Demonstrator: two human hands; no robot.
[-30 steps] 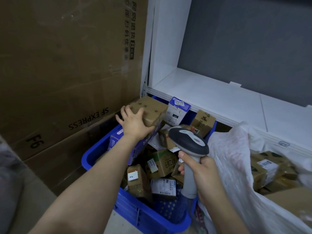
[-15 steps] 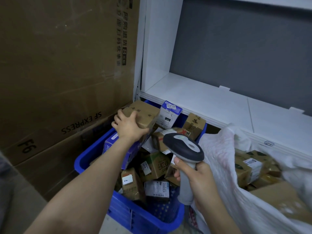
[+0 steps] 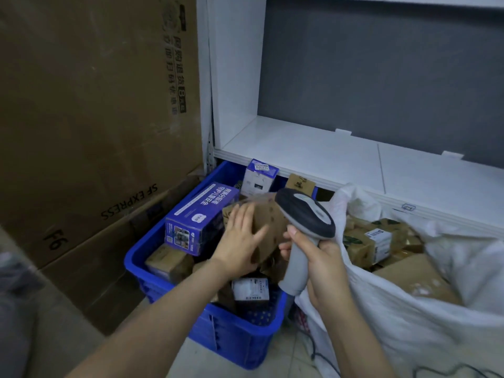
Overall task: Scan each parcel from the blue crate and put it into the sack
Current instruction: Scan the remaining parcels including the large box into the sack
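My left hand (image 3: pixel 240 241) grips a brown cardboard parcel (image 3: pixel 268 225) and holds it up above the middle of the blue crate (image 3: pixel 152 257); the parcel is motion-blurred. My right hand (image 3: pixel 319 266) holds a grey and black barcode scanner (image 3: pixel 305 214) by its handle, its head right beside the parcel. The crate holds several small parcels, among them a purple box (image 3: pixel 199 216) and a white and blue carton (image 3: pixel 257 177). The white sack (image 3: pixel 395 317) stands open at the right with several brown parcels (image 3: pixel 376 241) inside.
Large brown cardboard boxes (image 3: pixel 95 118) stand against the crate's left side. A white shelf (image 3: pixel 313 148) with a grey back panel overhangs the crate's far edge. A dark cable (image 3: pixel 313 347) lies on the tiled floor near the sack.
My left hand lifted the brown parcel from the crate's far left corner and brought it right, up to the scanner. The purple box beneath it now shows. The scanner rose slightly.
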